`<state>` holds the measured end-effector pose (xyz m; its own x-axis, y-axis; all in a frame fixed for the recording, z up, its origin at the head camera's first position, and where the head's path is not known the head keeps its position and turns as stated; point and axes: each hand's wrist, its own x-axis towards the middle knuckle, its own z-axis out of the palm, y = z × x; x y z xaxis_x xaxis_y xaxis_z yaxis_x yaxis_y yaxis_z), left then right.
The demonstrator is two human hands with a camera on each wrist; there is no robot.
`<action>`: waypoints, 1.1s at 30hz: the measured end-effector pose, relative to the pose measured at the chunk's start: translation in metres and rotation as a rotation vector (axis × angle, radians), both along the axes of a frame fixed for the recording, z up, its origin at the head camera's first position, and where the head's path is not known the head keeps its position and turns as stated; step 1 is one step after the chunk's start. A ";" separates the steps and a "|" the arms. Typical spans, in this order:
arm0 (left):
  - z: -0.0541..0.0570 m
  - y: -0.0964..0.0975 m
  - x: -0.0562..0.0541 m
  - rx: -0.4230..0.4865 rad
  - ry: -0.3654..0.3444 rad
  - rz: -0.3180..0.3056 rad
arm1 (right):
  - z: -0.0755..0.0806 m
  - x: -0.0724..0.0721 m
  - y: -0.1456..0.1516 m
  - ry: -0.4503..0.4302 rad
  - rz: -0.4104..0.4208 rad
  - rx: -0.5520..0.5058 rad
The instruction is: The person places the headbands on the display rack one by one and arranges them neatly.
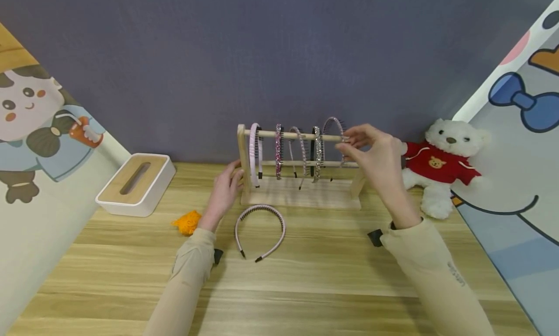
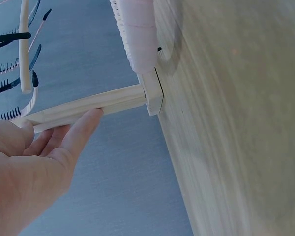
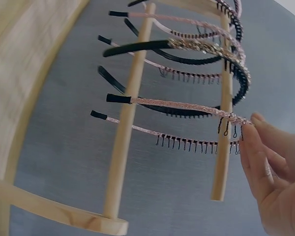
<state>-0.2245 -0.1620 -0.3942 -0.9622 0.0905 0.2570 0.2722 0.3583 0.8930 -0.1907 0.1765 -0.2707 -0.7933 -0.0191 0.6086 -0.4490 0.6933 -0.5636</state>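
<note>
A wooden headband rack [image 1: 301, 195] stands on the table with several headbands hung over its rails. My left hand [image 1: 224, 188] holds its left upright; in the left wrist view that hand's [image 2: 44, 162] thumb and fingers lie against the wooden post [image 2: 88, 105]. At the rack's right end, my right hand [image 1: 377, 152] pinches a thin pink headband [image 1: 334, 120] with comb teeth. The right wrist view shows this headband [image 3: 177, 104] over the rails, its top between the thumb and fingers of the hand [image 3: 275, 172]. A glittery silver headband [image 1: 318, 154] hangs just left of it.
A pale pink toothed headband [image 1: 283, 227] lies on the table before the rack. An orange crumpled item [image 1: 188, 223] sits near my left forearm. A white tissue box [image 1: 135, 210] with a wooden lid is at left, a white teddy bear [image 1: 436, 207] in red at right.
</note>
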 end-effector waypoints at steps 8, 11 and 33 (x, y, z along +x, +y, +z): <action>-0.001 0.000 0.000 0.000 0.002 0.000 | -0.010 0.001 -0.003 -0.025 0.012 0.006; 0.000 0.000 0.000 -0.001 0.003 -0.002 | -0.011 0.001 -0.004 -0.019 0.018 0.010; 0.002 0.001 0.002 -0.006 0.001 0.003 | -0.013 0.006 -0.005 -0.043 0.007 0.045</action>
<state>-0.2227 -0.1611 -0.3920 -0.9623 0.0889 0.2571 0.2716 0.3642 0.8908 -0.1844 0.1712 -0.2838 -0.8183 -0.0515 0.5725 -0.4303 0.7153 -0.5506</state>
